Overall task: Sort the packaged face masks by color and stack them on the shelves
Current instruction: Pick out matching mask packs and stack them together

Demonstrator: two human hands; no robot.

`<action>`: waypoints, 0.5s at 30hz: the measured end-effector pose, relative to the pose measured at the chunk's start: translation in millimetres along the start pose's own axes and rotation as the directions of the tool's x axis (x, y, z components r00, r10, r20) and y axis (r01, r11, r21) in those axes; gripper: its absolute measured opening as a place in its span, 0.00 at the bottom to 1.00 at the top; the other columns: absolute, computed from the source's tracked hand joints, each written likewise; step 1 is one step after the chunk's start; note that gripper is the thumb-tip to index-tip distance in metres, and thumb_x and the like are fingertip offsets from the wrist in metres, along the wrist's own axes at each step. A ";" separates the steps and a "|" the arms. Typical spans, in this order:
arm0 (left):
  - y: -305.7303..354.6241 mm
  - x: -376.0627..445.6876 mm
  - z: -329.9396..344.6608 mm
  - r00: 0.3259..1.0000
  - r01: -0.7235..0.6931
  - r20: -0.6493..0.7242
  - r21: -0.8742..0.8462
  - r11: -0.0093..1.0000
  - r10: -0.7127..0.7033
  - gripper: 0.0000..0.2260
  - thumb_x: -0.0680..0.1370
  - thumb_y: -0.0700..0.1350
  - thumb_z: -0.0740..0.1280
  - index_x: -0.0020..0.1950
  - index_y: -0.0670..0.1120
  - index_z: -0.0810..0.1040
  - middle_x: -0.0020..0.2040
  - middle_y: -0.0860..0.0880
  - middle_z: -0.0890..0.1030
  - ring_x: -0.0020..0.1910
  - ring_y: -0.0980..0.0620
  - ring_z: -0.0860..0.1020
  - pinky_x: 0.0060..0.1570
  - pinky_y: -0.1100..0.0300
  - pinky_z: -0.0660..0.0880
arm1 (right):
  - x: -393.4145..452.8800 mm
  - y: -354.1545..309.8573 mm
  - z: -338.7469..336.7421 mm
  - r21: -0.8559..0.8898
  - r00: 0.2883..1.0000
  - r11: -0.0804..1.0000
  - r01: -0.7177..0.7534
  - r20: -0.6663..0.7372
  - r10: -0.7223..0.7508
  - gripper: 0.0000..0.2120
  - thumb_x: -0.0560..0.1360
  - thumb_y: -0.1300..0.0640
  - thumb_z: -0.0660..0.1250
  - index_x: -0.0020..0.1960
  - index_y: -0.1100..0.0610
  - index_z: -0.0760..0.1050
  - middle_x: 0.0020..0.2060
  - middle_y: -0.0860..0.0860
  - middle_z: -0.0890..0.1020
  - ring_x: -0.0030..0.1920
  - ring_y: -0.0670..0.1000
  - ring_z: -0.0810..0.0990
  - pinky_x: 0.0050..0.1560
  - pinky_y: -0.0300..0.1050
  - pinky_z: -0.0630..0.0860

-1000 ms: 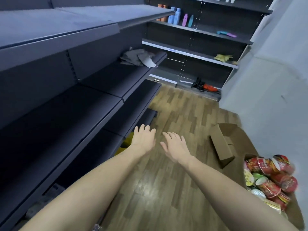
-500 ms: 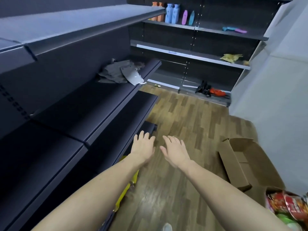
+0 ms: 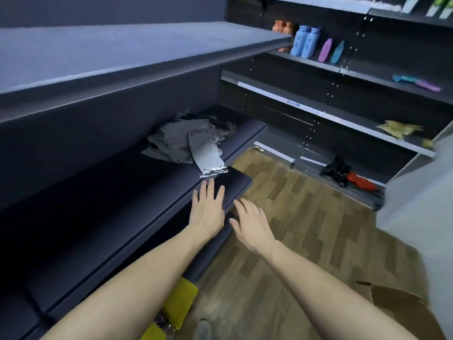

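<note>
Both hands empty, fingers [image 3: 208, 192] spread; mask pile [image 3: 182, 141] just beyond left hand [image 3: 207, 212].

Cut off at the lower right edge: cardboard box [image 3: 402, 305]. Half hidden under the left forearm: yellow packages [image 3: 180, 306], contents unreadable. Too dim and tangled to count: grey packaged masks [image 3: 179, 141]. Clipped by the top edge: green items [image 3: 441, 6].

Your one camera sat on your head, wide-angle, and looked forward and down along both outstretched forearms. It faced an aisle: dark shelves [image 3: 103, 182] ran close along your left, the far shelving [image 3: 343, 114] stood ahead, and the wooden floor [image 3: 306, 217] lay below.
</note>
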State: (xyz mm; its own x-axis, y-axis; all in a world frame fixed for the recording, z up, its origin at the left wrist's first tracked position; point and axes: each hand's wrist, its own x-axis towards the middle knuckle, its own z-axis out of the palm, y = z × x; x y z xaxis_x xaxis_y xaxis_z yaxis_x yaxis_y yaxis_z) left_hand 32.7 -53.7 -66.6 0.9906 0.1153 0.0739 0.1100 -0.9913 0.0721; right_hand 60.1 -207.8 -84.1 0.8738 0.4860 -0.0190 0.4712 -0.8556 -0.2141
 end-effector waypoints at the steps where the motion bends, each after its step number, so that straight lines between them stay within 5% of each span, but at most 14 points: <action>1: -2.5 19.3 2.1 0.999 0.032 -0.020 -0.009 0.999 -0.032 0.33 0.81 0.52 0.61 0.81 0.46 0.48 0.80 0.39 0.45 0.79 0.39 0.45 0.76 0.42 0.52 | 19.6 6.3 -1.7 -0.011 1.000 1.000 0.021 -0.002 -0.021 0.29 0.83 0.45 0.55 0.81 0.53 0.53 0.79 0.53 0.57 0.79 0.54 0.55 0.77 0.56 0.55; 9: -29.0 135.5 2.8 0.992 0.120 0.036 -0.015 0.993 -0.120 0.42 0.79 0.59 0.63 0.81 0.44 0.41 0.80 0.39 0.43 0.79 0.39 0.46 0.76 0.44 0.50 | 165.1 24.8 -33.9 -0.044 0.969 0.974 0.223 -0.100 -0.227 0.30 0.81 0.52 0.58 0.81 0.55 0.54 0.80 0.53 0.56 0.80 0.55 0.52 0.78 0.58 0.55; 12: -36.4 153.3 9.9 0.989 0.118 0.096 -0.030 0.993 -0.115 0.38 0.80 0.58 0.62 0.81 0.45 0.45 0.81 0.40 0.46 0.79 0.39 0.46 0.77 0.44 0.49 | 208.6 24.9 -36.1 -0.040 0.927 0.939 0.342 -0.150 -0.344 0.28 0.81 0.53 0.57 0.80 0.55 0.58 0.79 0.52 0.60 0.80 0.54 0.54 0.78 0.57 0.54; 15: -33.2 163.3 13.3 0.987 0.158 -0.008 -0.051 0.986 -0.159 0.32 0.80 0.56 0.62 0.80 0.45 0.55 0.79 0.42 0.55 0.78 0.41 0.52 0.77 0.47 0.50 | 249.8 26.7 -30.6 -0.040 0.879 0.891 0.452 -0.152 -0.452 0.27 0.81 0.48 0.48 0.78 0.56 0.63 0.76 0.53 0.66 0.79 0.54 0.58 0.77 0.55 0.54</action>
State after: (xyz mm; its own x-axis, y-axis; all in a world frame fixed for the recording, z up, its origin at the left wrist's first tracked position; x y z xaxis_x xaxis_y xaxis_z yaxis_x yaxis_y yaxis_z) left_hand 191.8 -2.9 -70.1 0.9599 0.2716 0.0700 0.2609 -0.9562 0.1330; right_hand 294.7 -114.7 -64.6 0.5729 0.7871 0.2287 0.8196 -0.5500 -0.1602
